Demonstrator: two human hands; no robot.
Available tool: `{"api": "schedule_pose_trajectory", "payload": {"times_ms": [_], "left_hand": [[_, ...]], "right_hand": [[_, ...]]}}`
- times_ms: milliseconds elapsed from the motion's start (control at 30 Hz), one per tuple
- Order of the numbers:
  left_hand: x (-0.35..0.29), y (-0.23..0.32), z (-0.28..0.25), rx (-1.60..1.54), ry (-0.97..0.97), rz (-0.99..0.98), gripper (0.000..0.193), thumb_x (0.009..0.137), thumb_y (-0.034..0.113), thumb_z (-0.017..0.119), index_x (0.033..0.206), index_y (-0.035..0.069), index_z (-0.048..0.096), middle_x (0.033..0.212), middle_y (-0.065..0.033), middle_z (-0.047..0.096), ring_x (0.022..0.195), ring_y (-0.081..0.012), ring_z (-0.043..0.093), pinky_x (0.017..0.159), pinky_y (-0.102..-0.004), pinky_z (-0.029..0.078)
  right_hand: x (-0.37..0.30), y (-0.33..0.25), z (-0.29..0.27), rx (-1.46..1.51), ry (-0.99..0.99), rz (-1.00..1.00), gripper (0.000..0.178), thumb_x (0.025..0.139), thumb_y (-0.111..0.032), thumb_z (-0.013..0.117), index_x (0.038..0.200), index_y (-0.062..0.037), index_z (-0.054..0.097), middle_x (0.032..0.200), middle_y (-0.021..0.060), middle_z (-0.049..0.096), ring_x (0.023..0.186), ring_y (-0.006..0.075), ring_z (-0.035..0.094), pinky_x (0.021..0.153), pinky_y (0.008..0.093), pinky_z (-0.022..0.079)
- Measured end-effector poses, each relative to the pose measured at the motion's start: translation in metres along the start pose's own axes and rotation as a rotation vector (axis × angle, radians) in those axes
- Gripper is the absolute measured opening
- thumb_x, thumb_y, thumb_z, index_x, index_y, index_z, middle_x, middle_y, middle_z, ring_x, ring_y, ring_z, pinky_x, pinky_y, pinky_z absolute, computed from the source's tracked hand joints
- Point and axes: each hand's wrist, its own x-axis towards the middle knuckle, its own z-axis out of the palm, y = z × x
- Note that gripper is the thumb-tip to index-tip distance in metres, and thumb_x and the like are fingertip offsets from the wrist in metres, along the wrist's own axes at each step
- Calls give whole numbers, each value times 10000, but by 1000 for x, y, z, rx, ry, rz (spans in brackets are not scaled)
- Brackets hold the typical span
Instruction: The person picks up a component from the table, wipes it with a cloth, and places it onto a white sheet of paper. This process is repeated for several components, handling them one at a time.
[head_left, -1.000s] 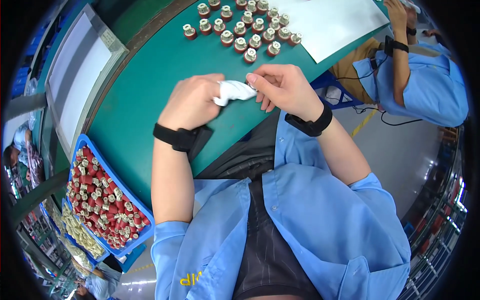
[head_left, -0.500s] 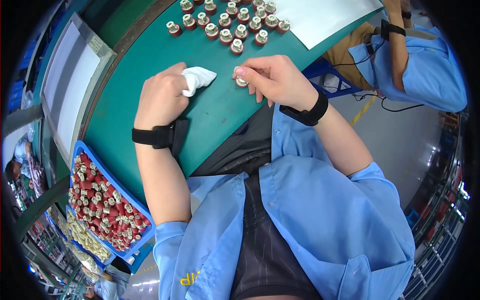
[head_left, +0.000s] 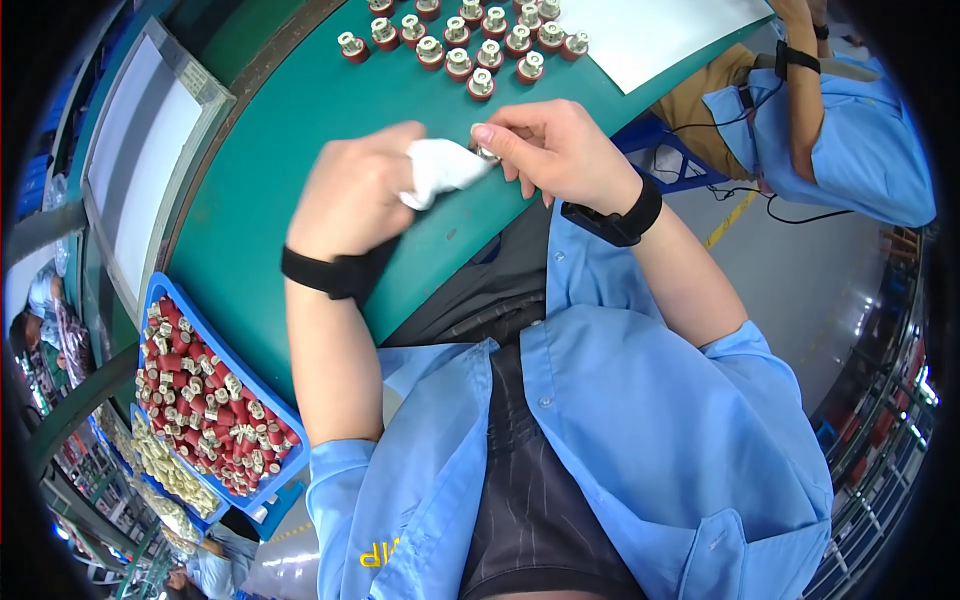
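A white cloth point(head_left: 437, 172) is bunched in my left hand point(head_left: 360, 185), whose fingers are closed around it. Its pointed end reaches the fingertips of my right hand point(head_left: 570, 158). There my thumb and fingers pinch a small metal-topped part point(head_left: 487, 153), mostly hidden by the fingers and the cloth. Beyond both hands, several red parts with silvery metal tops point(head_left: 458, 62) stand upright in loose rows on the green tabletop point(head_left: 290, 140).
A blue bin point(head_left: 232, 360) heaped with similar red-and-metal parts point(head_left: 215, 400) sits at my left, beside another tray of pale pieces point(head_left: 165, 465). A white sheet point(head_left: 640, 40) lies at the far right of the table. A co-worker in blue point(head_left: 860, 140) is to the right.
My left hand has moved right with the cloth, bringing its end to the part in my right hand. The right hand has hardly moved.
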Motion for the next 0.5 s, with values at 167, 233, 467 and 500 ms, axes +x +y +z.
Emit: {"api": "schedule_pose_trajectory", "payload": {"times_ms": [167, 233, 467, 500], "left_hand": [[4, -1, 4, -48, -31, -46, 112, 675, -27, 616, 703, 82, 619, 747, -65, 565, 719, -307, 609, 581, -411, 476], [0, -5, 1, -39, -7, -57, 111, 666, -28, 620, 701, 77, 615, 745, -66, 562, 713, -305, 607, 575, -412, 473], [3, 2, -7, 13, 16, 17, 111, 636, -28, 636, 695, 61, 604, 742, -67, 554, 686, -296, 598, 553, -413, 461], [3, -2, -6, -2, 14, 26, 117, 631, -28, 638, 697, 63, 607, 742, -66, 554, 686, -297, 600, 552, -411, 461]], "right_hand": [[0, 3, 0, -2, -24, -50, 298, 971, -300, 568, 954, -24, 679, 630, 12, 575, 478, 64, 539, 391, 203, 406], [-1, 0, 1, -10, -19, -10, 301, 971, -302, 569, 950, -23, 680, 626, 11, 575, 479, 64, 539, 388, 205, 403], [2, 0, -1, -5, -14, -20, 309, 971, -308, 570, 946, -21, 682, 612, 9, 568, 480, 63, 540, 383, 209, 395], [2, 0, -1, -11, -13, -11, 309, 971, -308, 571, 943, -21, 681, 609, 9, 566, 480, 63, 540, 385, 209, 394]]}}
